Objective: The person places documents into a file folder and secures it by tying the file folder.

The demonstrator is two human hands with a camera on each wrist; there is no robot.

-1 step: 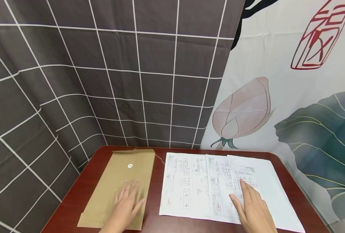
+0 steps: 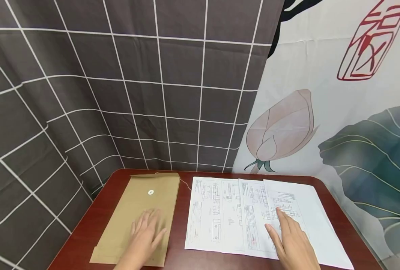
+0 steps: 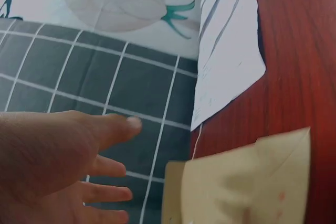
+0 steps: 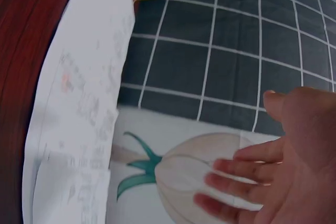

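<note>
A brown kraft document envelope (image 2: 119,221) with a white button (image 2: 151,192) and a thin string lies on the left of the dark red table. Above its lower half is my left hand (image 2: 142,236), fingers spread and holding nothing. To the right, several white sheets (image 2: 206,210) printed with technical drawings lie overlapping in a row. My right hand (image 2: 294,240) is over the rightmost sheets, thumb apart and fingers extended. In the left wrist view the left hand (image 3: 58,166) appears raised off the envelope (image 3: 241,182); the right wrist view shows the right hand (image 4: 283,171) likewise apart from the papers (image 4: 84,66).
The red-brown table (image 2: 179,232) has rounded far corners. Behind it hangs a dark grey cloth (image 2: 183,101) with white grid lines, and at the right a white cloth (image 2: 321,67) with a lotus bud, leaf and red seal print. A strip of bare tabletop separates envelope and papers.
Both hands have shifted very slightly to the left. The envelope and the sheets have not moved.
</note>
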